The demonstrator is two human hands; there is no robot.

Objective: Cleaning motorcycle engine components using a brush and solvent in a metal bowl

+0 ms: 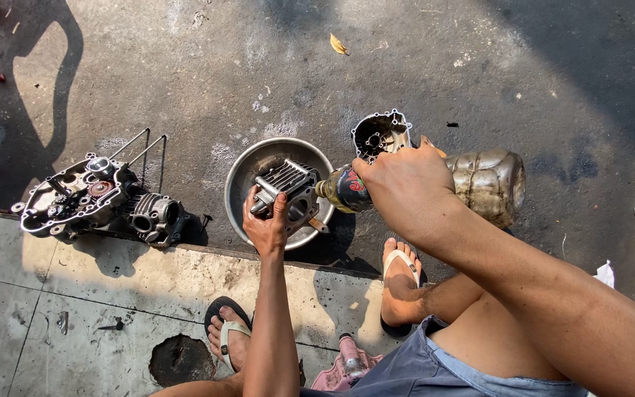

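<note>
While the person squats at the kerb edge, the left hand (264, 224) grips a finned engine cylinder (286, 192), fingers curled over its near side and thumb up against the fins, holding it over a round metal basin (248, 165) on the asphalt. The right hand (404, 184) is wrapped around a tipped plastic bottle (479, 184), fingers closed about its neck end, the mouth aimed at the cylinder's top. Whether liquid is running I cannot tell (the spout sits right against the metal). My reading is that the rinse of this part is under way, not finished: the cylinder looks grey and dull, and the basin floor shows little pooled fluid. To the left, well apart, a crankcase half (75, 197) with long studs waits untouched, and a smaller cover (380, 134) lies just beyond the basin.
</note>
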